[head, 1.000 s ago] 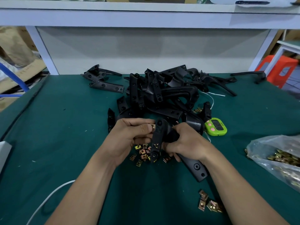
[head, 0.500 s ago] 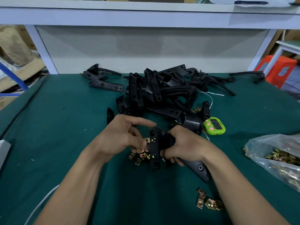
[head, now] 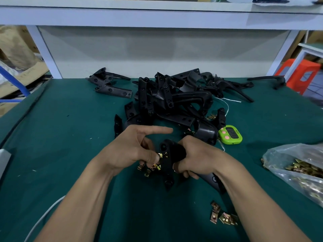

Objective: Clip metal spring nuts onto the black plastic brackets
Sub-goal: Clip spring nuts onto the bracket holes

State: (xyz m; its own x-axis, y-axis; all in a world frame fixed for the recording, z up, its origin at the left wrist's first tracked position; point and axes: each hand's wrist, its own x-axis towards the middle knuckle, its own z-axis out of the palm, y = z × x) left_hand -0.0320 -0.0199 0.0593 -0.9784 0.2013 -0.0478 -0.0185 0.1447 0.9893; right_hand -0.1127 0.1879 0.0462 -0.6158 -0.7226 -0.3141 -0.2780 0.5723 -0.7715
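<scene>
Bracket [head: 167,169] held just over the table [head: 70,137], centre; right hand [head: 197,158] wrapped round it. Spring nut [head: 162,155] at its edge, pinched by the left hand [head: 129,151], index finger straight. Whether it's seated, I can't tell. Loose nuts [head: 148,172] lie beneath.

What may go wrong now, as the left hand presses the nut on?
The spring nut, pinched by the left hand at the edge of the bracket, may go on crooked or slip off into the loose nuts below. The right hand alone steadies the bracket, so it might twist under the push.
</scene>
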